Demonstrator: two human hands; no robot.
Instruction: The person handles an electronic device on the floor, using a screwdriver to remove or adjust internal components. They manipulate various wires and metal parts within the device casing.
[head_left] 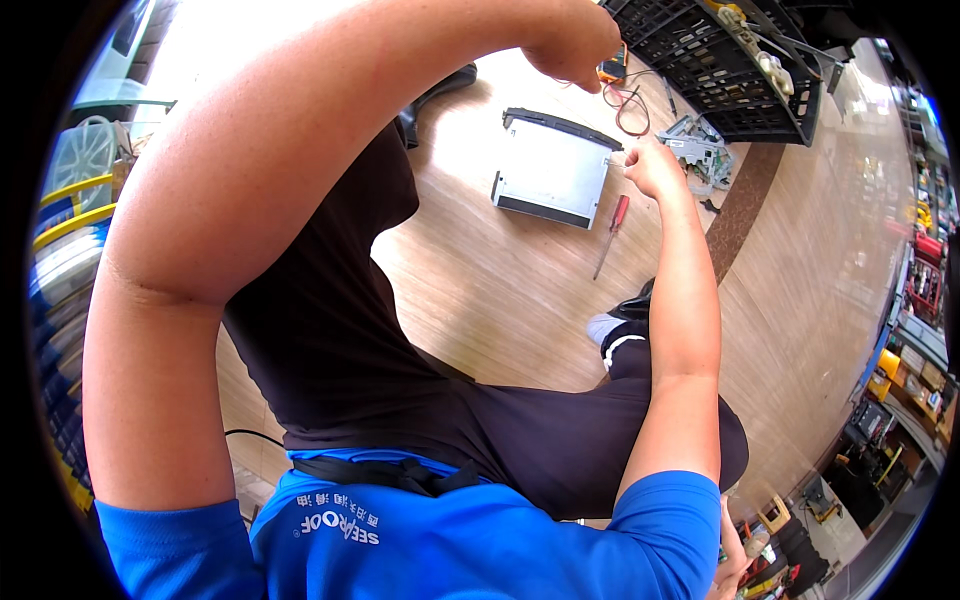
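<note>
On the floor ahead lies a flat silver metal box (553, 170) with a black front panel along its far edge. At its right side my right hand (657, 172) is closed, fingers pinched together beside a thin pale piece too small to name. My left hand (575, 45) reaches far across to an orange-and-black multimeter (612, 68); its fingers are mostly hidden, so their grip does not show. Red and black test leads (632, 112) curl on the floor below the meter. A screwdriver with a red handle (621, 210) lies between the box and my right forearm.
A black plastic crate (715, 65) stands at the far right. Near it sits an opened metal-and-board mechanism (700, 152). Loaded shelves (925, 300) line the right rim. Another hand (733, 555) shows beside my right sleeve. A dark shoe (440, 92) rests at far left.
</note>
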